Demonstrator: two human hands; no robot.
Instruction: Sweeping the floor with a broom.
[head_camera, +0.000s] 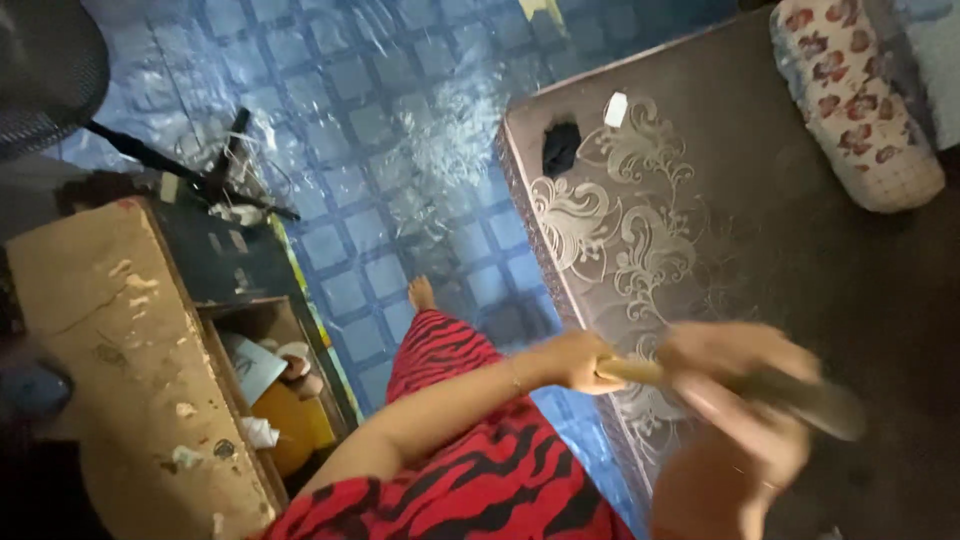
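My left hand (578, 360) grips one end of a long, thin, brownish stick-like object (735, 385) held over the edge of a dark mattress (800, 260) with a pale floral pattern. My right hand (745, 385) is closed around the same object further along; it is blurred by motion. The object's far end looks darker and fuzzy, and I cannot tell what it is. My red and black striped garment (470, 470) and one bare foot (421, 293) show below.
A rolled floral bolster (855, 100) lies at the mattress's far corner, with a small white item (616, 109) and a dark patch (560, 148) nearby. A worn wooden table (110, 350) with an open shelf of clutter stands left. Blue tiled floor (360, 130) lies between.
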